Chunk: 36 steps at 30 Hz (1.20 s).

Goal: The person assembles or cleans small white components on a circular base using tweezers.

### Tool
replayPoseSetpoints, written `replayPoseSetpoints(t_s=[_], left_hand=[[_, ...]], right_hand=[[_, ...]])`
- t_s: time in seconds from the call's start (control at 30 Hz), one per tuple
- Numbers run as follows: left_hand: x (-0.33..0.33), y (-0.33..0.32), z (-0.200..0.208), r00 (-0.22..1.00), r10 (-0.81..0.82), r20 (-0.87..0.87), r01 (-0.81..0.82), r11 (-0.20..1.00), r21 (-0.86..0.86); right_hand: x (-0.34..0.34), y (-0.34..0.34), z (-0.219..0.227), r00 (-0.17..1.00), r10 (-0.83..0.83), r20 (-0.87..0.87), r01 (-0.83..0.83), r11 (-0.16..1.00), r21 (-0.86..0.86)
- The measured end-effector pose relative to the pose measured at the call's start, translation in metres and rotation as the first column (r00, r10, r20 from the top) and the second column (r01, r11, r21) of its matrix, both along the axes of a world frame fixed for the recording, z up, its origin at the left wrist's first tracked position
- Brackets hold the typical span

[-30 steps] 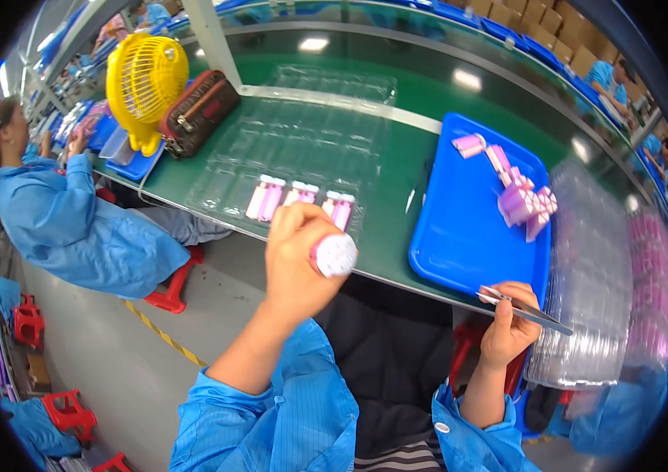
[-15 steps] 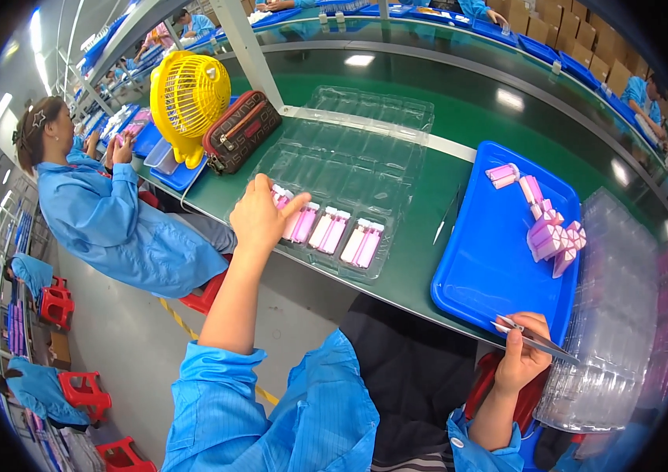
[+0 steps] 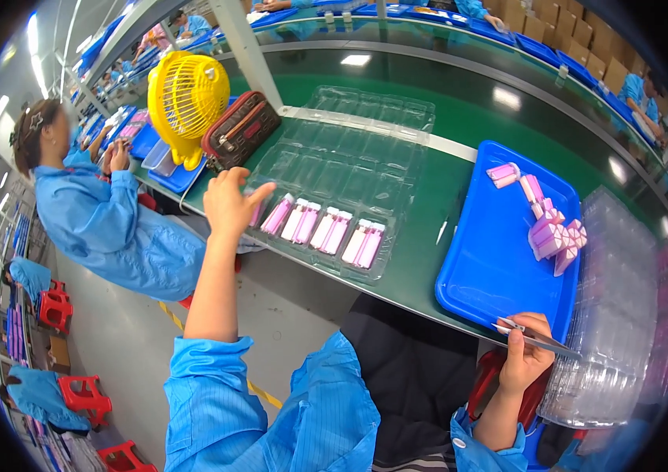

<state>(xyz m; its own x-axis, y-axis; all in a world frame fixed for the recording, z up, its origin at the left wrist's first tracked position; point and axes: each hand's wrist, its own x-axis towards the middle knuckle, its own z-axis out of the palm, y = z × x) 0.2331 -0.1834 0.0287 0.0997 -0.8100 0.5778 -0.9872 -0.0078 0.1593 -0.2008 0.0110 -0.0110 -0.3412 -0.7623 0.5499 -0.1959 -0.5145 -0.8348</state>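
Note:
My left hand [image 3: 226, 206] hovers over the left end of a clear plastic blister tray [image 3: 335, 173], thumb and fingers apart. A pink piece [image 3: 257, 206] shows just under its thumb, partly hidden; it seems to lie in the tray. Along the tray's near row lie several small pink-and-white vials or tubes [image 3: 332, 230], grouped in its pockets. My right hand [image 3: 524, 355], near the table's front edge, is closed around metal tweezers [image 3: 548, 343], their pointed tip toward the left. Beside it, a blue tray [image 3: 471, 271] holds a loose heap of the pink-and-white pieces [image 3: 554, 236].
A yellow fan [image 3: 187, 102] and a brown pouch [image 3: 241, 130] stand at the back left. A thin white-tipped tool [image 3: 441, 232] lies between the trays. Stacked clear trays [image 3: 609, 315] rise at the right. A co-worker in blue [image 3: 114, 212] sits to the left.
My left hand has moved left along the tray, uncovering more pink-and-white pieces in the near row. My right hand keeps the tweezers in nearly the same place.

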Motion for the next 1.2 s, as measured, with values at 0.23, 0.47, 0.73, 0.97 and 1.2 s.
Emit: replayPoseSetpoints(t_s=[0.23, 0.47, 0.73, 0.97, 1.2], left_hand=[[0.006, 0.004, -0.027, 0.970, -0.236, -0.049, 0.240, 0.966, 0.092], [0.022, -0.009, -0.009, 0.818, -0.574, -0.020, 0.561, 0.791, 0.244], [0.000, -0.002, 0.000, 0.890, -0.357, 0.285, 0.284, 0.921, 0.265], [-0.186, 0.021, 0.034, 0.597, -0.782, -0.181, 0.762, 0.623, -0.176], [-0.361, 0.022, 0.006, 0.376, -0.772, -0.513, 0.925, 0.348, 0.155]], right_hand=[[-0.003, -0.014, 0.021, 0.934, -0.093, -0.346, 0.102, 0.995, 0.007], [-0.009, -0.014, 0.018, 0.956, -0.054, -0.289, 0.081, 0.994, 0.080], [0.000, -0.005, 0.031, 0.969, 0.080, -0.235, -0.035, 0.981, 0.190], [-0.039, -0.026, 0.039, 0.798, -0.396, -0.454, 0.449, 0.893, 0.010], [-0.056, -0.042, 0.029, 0.777, -0.374, -0.506, 0.528, 0.826, 0.200]])
